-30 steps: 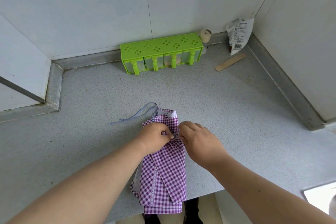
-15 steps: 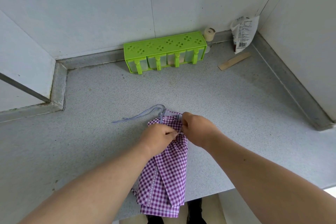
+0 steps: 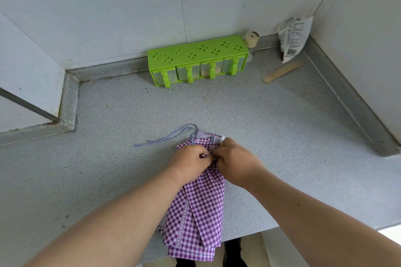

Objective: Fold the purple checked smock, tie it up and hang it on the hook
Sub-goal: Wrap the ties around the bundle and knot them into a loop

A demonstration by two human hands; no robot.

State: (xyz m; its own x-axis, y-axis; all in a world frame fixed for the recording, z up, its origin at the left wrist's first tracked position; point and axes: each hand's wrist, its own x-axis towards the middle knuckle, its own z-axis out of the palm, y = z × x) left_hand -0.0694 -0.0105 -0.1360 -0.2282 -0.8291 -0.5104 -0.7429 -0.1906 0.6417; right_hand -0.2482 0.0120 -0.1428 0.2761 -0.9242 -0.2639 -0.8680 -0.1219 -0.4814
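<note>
Smock [image 3: 196, 210], purple checked, lies folded into a narrow strip on the grey tabletop [image 3: 271, 136], its near end hanging over the front edge. Both hands meet at its far end: the left hand [image 3: 191, 163] and the right hand [image 3: 235, 163] each have fingers curled in and pinching at what looks like a tie crossing the cloth, though the knot itself is hidden between the knuckles. A striped strap [image 3: 165, 137] loops out loose to the left of the bundle.

Judging from this, the tying is under way and the risks are plain. If the pinch slips before the knot is drawn tight, the folds would likely spring open. The overhanging end could drag the bundle toward the floor once the hands lift. The loose strap might be left out of the knot or snag when the bundle is raised. No hook is in view.

Well apart, against the wall, stand a green seasoning box [image 3: 198, 59], a small jar [image 3: 251, 40], a white packet [image 3: 294, 37] and a flat wooden stick [image 3: 282, 71].
</note>
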